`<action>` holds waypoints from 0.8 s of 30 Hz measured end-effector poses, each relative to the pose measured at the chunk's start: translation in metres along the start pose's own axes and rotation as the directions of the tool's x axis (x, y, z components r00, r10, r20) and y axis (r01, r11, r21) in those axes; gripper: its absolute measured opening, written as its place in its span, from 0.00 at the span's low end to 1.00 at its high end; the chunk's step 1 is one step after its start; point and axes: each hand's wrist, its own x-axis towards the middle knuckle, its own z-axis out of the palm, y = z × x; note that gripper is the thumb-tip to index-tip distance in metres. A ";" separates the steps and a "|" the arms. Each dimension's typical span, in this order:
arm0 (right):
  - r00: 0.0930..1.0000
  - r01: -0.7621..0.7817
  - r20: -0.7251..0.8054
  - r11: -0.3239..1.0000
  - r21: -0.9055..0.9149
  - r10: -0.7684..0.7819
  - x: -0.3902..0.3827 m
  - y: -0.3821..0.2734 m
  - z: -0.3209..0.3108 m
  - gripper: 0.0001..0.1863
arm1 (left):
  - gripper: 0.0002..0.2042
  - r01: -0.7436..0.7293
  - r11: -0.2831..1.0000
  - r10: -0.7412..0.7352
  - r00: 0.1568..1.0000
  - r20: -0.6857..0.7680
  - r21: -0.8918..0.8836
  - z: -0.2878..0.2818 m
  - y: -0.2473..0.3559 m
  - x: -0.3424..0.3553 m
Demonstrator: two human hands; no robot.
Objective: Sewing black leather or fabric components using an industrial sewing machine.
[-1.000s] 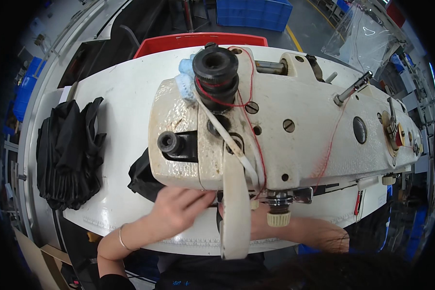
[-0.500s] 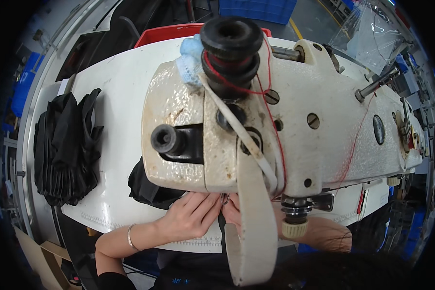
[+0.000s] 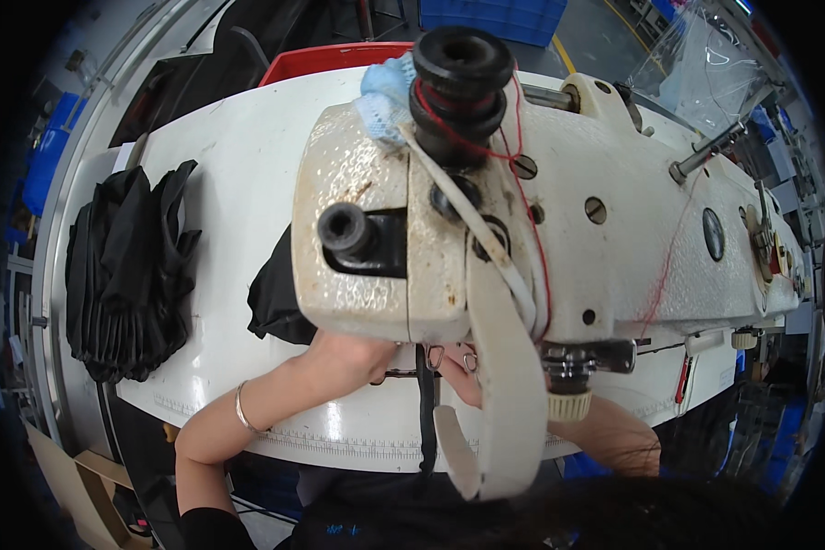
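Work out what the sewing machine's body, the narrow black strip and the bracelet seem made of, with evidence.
Machine body: probably metal under glossy off-white paint; its pebbled coat catches highlights.
Black strip: likely fabric, matte; it shows no shine, but its weave is too small to tell.
Bracelet: probably polished metal; it looks silvery and bright.

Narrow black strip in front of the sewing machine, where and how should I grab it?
Pinch the black strip across its narrow width, about midway, probably from the left: it runs straight toward you, and the pale strap crowds its right side in this view.
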 end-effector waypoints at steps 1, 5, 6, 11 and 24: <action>0.997 -0.067 -0.037 0.998 0.005 0.067 0.001 -0.001 0.003 0.20 | 0.16 -0.026 0.997 0.019 0.996 -0.092 -0.076 -0.001 -0.002 0.008; 0.915 0.353 0.113 0.638 -0.684 -0.386 0.002 0.005 0.001 0.19 | 0.11 -0.106 0.935 0.180 0.964 -0.196 0.339 -0.009 0.023 0.013; 0.899 0.410 0.145 0.674 -0.614 -0.414 0.000 -0.003 -0.004 0.19 | 0.09 -0.128 0.842 0.222 0.968 -0.119 0.524 -0.015 0.039 0.016; 0.981 0.186 0.019 0.962 0.199 -0.193 -0.049 -0.062 0.015 0.17 | 0.05 -0.310 0.867 0.229 0.944 0.238 0.391 -0.055 0.089 -0.024; 0.910 -0.389 0.130 0.702 0.596 0.393 -0.087 -0.080 0.051 0.25 | 0.05 -0.343 0.919 0.295 0.925 0.239 0.194 -0.038 0.079 -0.062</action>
